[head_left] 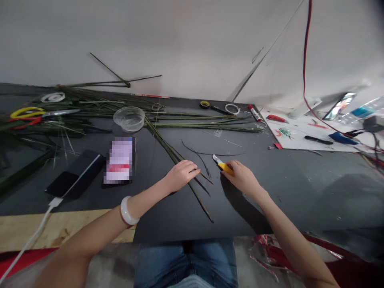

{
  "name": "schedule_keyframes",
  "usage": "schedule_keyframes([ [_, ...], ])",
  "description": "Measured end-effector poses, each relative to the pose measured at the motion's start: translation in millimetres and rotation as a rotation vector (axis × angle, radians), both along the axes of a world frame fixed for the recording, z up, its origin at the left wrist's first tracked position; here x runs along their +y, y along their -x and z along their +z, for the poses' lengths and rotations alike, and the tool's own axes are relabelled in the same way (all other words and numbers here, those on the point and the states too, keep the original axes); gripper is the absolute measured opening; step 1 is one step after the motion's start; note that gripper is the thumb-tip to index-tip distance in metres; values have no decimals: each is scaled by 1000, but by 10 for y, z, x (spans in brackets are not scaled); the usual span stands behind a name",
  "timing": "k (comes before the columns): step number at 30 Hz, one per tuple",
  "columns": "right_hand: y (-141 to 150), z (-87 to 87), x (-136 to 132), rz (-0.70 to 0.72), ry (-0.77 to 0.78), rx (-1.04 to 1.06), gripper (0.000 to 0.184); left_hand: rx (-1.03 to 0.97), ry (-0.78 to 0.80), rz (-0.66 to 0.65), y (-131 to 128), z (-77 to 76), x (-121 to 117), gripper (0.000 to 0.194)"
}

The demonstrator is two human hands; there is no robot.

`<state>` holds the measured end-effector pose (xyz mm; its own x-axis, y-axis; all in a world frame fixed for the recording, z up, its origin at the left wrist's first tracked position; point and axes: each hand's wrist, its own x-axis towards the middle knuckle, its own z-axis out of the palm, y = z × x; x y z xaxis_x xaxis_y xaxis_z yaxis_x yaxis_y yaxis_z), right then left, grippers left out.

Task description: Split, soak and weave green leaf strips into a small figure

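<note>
My left hand (pixel 181 175), with a white bangle (pixel 126 211) on its wrist, has its fingers closed over a long bundle of green reed strips (pixel 177 160). The strips run from the back of the dark tabletop down toward me. My right hand (pixel 240 178) grips a yellow utility knife (pixel 225 168), its bare blade pointing up and left. The blade is close to thin, curved dark strips (pixel 199 154) lying on the table, but it does not touch them.
Left of my hands lie a pixelated-screen phone (pixel 119 160) and a black phone (pixel 75 174) with a white cable. Behind them are a clear plastic bowl (pixel 129 119), scissors (pixel 27 114) and piled green stalks (pixel 90 104). A white sheet (pixel 300 132) with small tools lies at the right.
</note>
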<state>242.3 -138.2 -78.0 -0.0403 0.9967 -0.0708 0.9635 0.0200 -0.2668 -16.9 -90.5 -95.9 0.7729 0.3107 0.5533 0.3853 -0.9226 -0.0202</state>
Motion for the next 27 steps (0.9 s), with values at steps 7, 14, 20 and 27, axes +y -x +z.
schedule_keyframes([
  [7,61,23,-48,-192,-60,653,28,-24,27,-14,1,57,-11,24],
  [14,116,194,-91,-64,-232,747,32,-543,502,285,-101,567,164,21],
  [20,336,384,-111,167,-399,432,28,-959,1221,275,-182,968,312,27],
  [27,743,425,143,-66,-538,573,36,-945,1357,238,-282,945,250,28],
])
